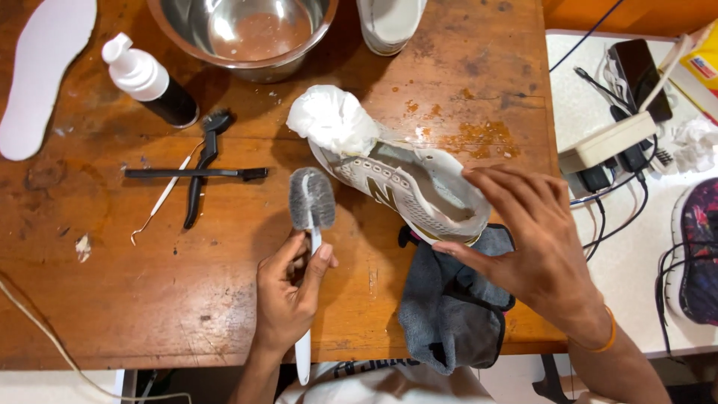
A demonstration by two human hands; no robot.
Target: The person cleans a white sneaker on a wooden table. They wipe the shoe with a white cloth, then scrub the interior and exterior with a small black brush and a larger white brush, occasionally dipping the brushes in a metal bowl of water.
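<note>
- Worktop (224, 299) is carrying everything: wooden, scuffed, with wet orange-brown spots near the shoe's far side.
- Steel bowl (247, 34) is sitting at the far edge, apart from both hands; a careless brush swing toward it could splash whatever is inside.
- Sneaker (404, 187) is lying on its side mid-worktop, toe stuffed with white paper (333, 120), heel end resting on the grey cloth (449, 307).
- Cloth is hanging over the near edge, so it could slide and take the heel with it.
- Right hand (542, 254) is hovering at the heel: fingers (501, 187) spread, index tip touching the collar rim, thumb just under the heel, not clamping. Risk: the shoe is rolling or skidding under brush pressure because the hold is this loose.
- Left hand (288, 295) is gripping the brush (311, 224), fingers curled tight round the white handle, bristle head pointing up, just beside the shoe's side, not touching.
- Foam pump bottle (149, 82), black tools (202, 168) and white insole (41, 67) are lying well left, apart from both hands.
</note>
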